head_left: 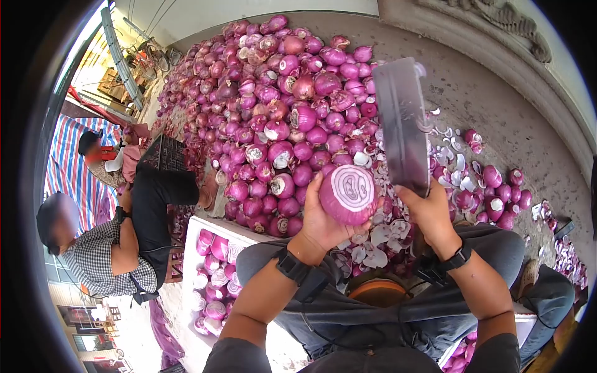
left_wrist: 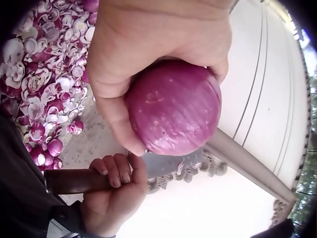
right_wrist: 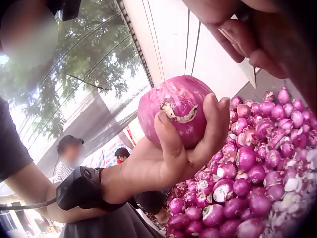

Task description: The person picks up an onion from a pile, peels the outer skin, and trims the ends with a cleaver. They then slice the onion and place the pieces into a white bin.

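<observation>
Your left hand [head_left: 323, 224] curls its fingers round a large round purple onion [head_left: 348, 194] with its top sliced flat — raised above your lap. Your right hand [head_left: 429, 208] grips the wooden handle of a broad steel cleaver [head_left: 403, 124], blade upright just beside the onion, before the heap of purple onions [head_left: 280, 112].

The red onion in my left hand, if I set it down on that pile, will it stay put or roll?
The red onion is round, so on its side it would probably roll down the sloped pile of onions. Its flat cut top might steady it if placed face down. The glossy skin looks fairly smooth, possibly slippery, though the left hand grips it firmly.
</observation>
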Available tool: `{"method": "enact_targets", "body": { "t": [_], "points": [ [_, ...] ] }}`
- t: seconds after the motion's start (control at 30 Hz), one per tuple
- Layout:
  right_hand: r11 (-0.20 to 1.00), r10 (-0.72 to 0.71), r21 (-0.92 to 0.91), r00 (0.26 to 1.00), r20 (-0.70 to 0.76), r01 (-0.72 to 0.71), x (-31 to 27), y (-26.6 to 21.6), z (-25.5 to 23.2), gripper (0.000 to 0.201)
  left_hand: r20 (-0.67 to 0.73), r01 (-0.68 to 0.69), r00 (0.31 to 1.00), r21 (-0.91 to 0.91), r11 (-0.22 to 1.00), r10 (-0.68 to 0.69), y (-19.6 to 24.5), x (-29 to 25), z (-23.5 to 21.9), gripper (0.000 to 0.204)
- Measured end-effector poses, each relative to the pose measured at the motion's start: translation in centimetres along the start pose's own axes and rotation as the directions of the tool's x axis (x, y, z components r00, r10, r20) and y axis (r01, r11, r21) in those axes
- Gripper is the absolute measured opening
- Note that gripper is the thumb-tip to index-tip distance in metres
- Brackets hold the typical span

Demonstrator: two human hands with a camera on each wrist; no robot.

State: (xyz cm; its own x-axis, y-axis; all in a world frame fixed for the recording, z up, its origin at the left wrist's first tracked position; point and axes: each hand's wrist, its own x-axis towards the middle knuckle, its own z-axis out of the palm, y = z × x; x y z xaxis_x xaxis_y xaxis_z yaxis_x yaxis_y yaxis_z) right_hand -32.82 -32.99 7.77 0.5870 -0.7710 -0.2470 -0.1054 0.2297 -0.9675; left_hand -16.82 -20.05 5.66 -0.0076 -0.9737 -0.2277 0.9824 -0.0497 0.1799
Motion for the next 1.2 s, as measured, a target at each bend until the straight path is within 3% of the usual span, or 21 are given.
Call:
{"method": "enact_targets", "body": {
  "t": [0.07, 0.17, 0.27, 0.37, 0.5, 0.6, 0.67, 0.8, 0.87, 1.0, 1.07, 1.2],
  "points": [
    [0.998, -0.066, -0.015, 0.997, 0.038, 0.067, -0.2, 0.0, 0.7, 0.028, -0.067, -0.041, 0.997, -0.084, 0.996, 0.035, 0.0, 0.0, 0.0, 0.09],
    [0.974, -0.197, -0.08, 0.966, 0.168, 0.212, -0.6, 0.5, 1.5, 0.047, -0.039, -0.059, 0.998, -0.111, 0.992, 0.054, 0.3, 0.3, 0.0, 0.092],
    [0.941, -0.292, -0.134, 0.947, 0.136, 0.309, -0.5, 1.4, 2.0, 0.051, -0.053, -0.092, 0.994, -0.012, 0.996, 0.092, 0.4, 0.2, 0.0, 0.091],
    [0.917, -0.24, -0.289, 0.959, 0.148, 0.274, -0.5, 1.0, 2.0, 0.055, -0.048, -0.077, 0.996, -0.008, 0.997, 0.076, 0.4, 0.1, 0.1, 0.089],
    [0.912, -0.316, -0.228, 0.939, 0.14, 0.341, 0.2, 1.7, 2.4, 0.054, -0.119, -0.087, 0.989, 0.014, 0.996, 0.088, 0.6, -0.1, 0.0, 0.086],
    [0.94, -0.246, -0.203, 0.956, 0.157, 0.275, 0.4, 1.5, 2.1, 0.052, -0.136, -0.104, 0.985, 0.046, 0.994, 0.109, 0.6, -0.2, 0.2, 0.082],
    [0.929, -0.167, -0.311, 0.978, 0.121, 0.198, 0.3, 0.5, 1.8, 0.043, -0.124, -0.087, 0.988, 0.044, 0.995, 0.092, 0.7, -0.3, 0.3, 0.081],
    [0.899, -0.296, -0.326, 0.954, 0.036, 0.291, 1.4, 2.0, 1.1, 0.034, -0.183, -0.103, 0.978, -0.02, 0.994, 0.098, 0.7, -0.3, 0.6, 0.08],
    [0.933, -0.283, -0.238, 0.959, -0.024, 0.269, 1.6, 2.3, 0.9, 0.032, -0.155, -0.118, 0.981, -0.016, 0.993, 0.114, 1.0, -0.5, -0.4, 0.079],
    [0.979, -0.123, -0.175, 0.99, -0.072, 0.109, 1.3, 1.2, 0.5, 0.031, -0.182, -0.153, 0.971, 0.026, 0.988, 0.155, 0.9, -0.6, 0.2, 0.078],
    [0.988, -0.109, -0.121, 0.991, -0.078, 0.099, 1.2, 1.0, 0.4, 0.029, -0.313, -0.157, 0.928, 0.165, 0.974, 0.202, 0.7, -0.4, 0.9, 0.075],
    [0.994, -0.059, -0.099, 0.995, -0.076, 0.051, 1.1, 1.1, 0.1, 0.026, -0.23, -0.16, 0.953, 0.171, 0.972, 0.197, 0.4, 0.1, 0.3, 0.071]
  ]
}}
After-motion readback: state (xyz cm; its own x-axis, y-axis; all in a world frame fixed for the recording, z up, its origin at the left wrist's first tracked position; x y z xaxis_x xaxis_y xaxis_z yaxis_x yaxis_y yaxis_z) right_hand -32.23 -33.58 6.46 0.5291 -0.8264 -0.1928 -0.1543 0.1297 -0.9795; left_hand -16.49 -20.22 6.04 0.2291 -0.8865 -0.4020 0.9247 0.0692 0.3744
